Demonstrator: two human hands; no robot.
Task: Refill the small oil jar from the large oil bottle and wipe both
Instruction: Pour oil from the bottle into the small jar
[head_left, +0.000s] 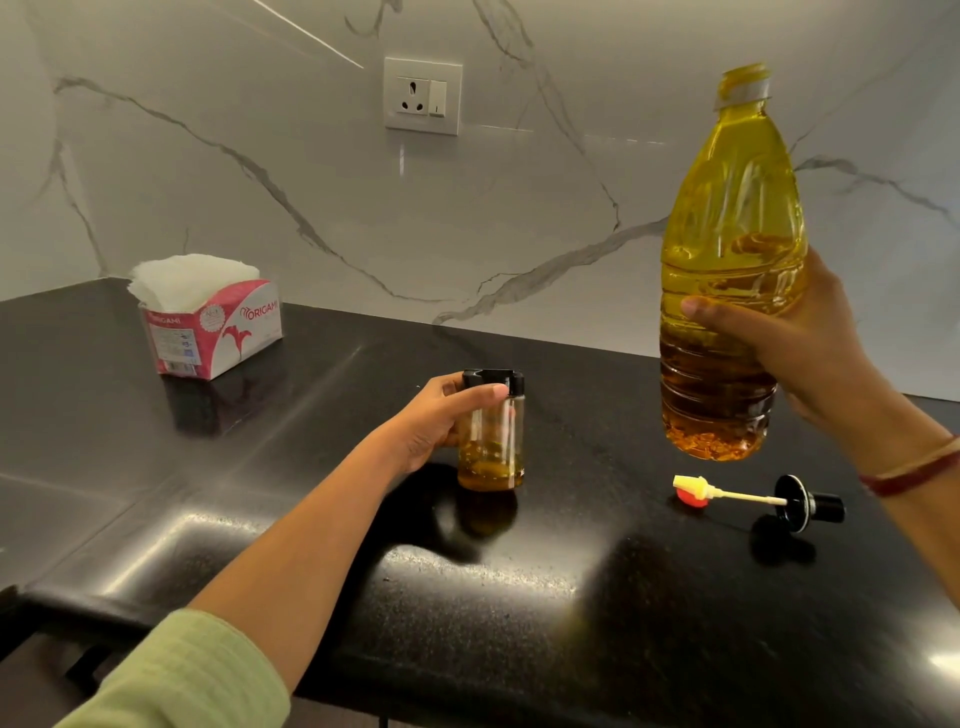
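Black counter (311, 467): left fingers (480, 393) curled round small jar (496, 441), right fingers (727, 313) round raised oil bottle (732, 208).

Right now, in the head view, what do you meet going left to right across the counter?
Origami tissue box → small oil jar, held by the left hand → large oil bottle, held up by the right hand.

The small oil jar (493, 441) is partly covered at its 9 o'clock side by the left hand (439, 418), and fine print on the tissue box (218, 338) cannot be read.
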